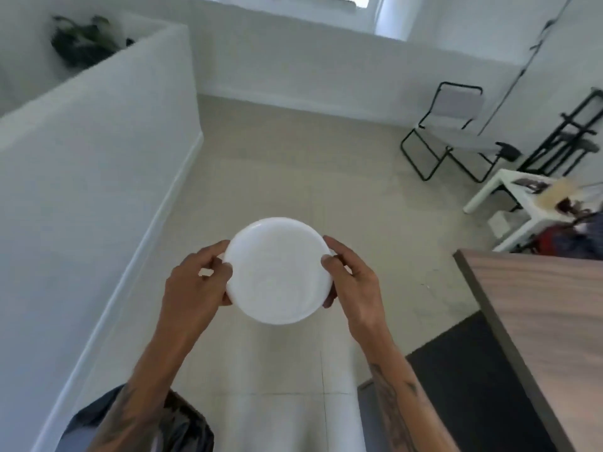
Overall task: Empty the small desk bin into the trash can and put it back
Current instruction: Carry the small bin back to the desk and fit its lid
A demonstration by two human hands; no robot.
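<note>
Desk bin [279, 272] held in air over pale tiled floor [293, 158], my left hand [192, 285] and right hand [354, 288] curled around opposite sides. Round, smooth white plastic face toward me. Wood-grain desk [538, 305] at right, white half-wall [98, 174] left, black-framed folding chair [453, 132] ahead.

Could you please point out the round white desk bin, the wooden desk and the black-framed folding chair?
Round white plastic desk bin [277, 272]: head view, centre of its flat face.
Wooden desk [548, 305]: head view, bare top.
Black-framed folding chair [456, 106]: head view, pale backrest.
</note>
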